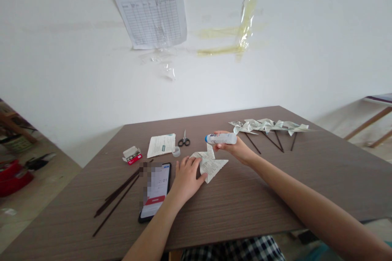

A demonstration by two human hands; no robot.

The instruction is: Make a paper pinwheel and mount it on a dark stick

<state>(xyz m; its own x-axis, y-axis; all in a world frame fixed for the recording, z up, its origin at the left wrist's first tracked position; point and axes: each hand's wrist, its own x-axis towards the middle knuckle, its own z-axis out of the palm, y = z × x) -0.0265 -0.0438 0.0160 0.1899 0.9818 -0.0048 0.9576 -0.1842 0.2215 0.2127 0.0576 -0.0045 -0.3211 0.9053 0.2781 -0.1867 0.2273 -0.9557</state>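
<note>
My right hand [228,147] is wrapped round a white glue bottle [225,138] with a blue tip, held nearly level and pointing left. Below the bottle a cut piece of printed paper [213,167] lies on the table, its pointed corners spread out. Fingers stretched, my left hand [189,177] rests flat on the left side of that paper. Just beyond it are a small clear cap or cup [176,151] and a pair of scissors [184,140] with dark handles. A stack of printed paper squares [161,145] lies to their left.
Several paper pinwheels [266,125] on dark sticks lie at the back right. At left are a small red-and-white box [132,155], dark thin sticks [118,195] and a phone [156,191] near my left forearm. A white wall [92,81] stands behind the table.
</note>
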